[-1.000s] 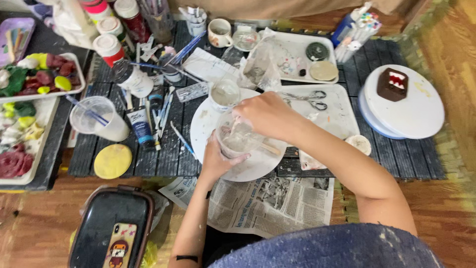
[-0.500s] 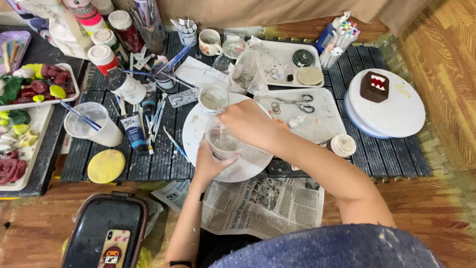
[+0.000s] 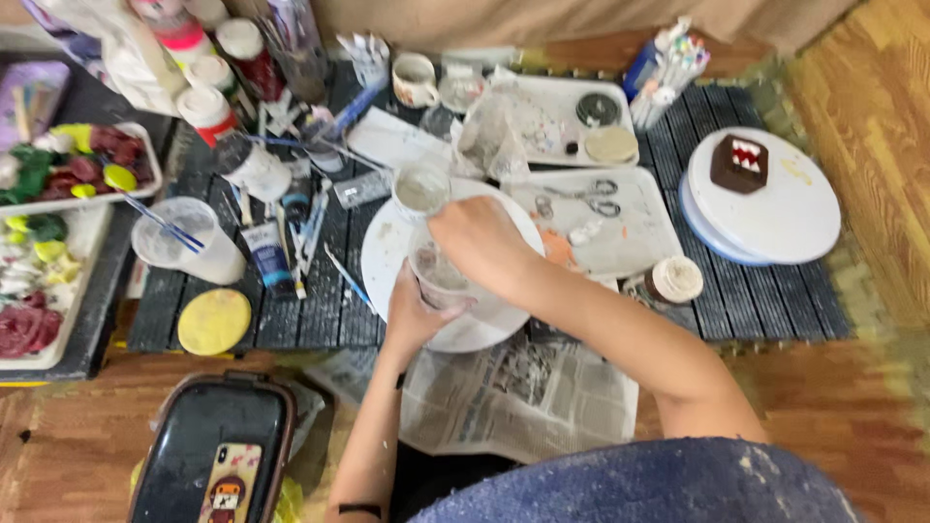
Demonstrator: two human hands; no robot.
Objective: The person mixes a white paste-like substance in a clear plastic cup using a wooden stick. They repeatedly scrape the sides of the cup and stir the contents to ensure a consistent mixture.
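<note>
in the head view, the left hand is wrapped around the side of a clear plastic cup held just above the white round plate near the middle of the slatted desk, while the right hand is curled over the cup's rim, fingers dipping inside; what they pinch i cannot tell. the cup looks light, thin-walled and probably slippery with wet residue, so the side grip around its lower body seems safest. a second small cup stands just beyond it.

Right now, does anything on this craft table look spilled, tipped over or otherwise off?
Nothing looks tipped or freshly spilled. The clear plastic cup is held upright between the left hand and right hand over the white round plate. The white tray carries an orange smear beside the scissors.
</note>
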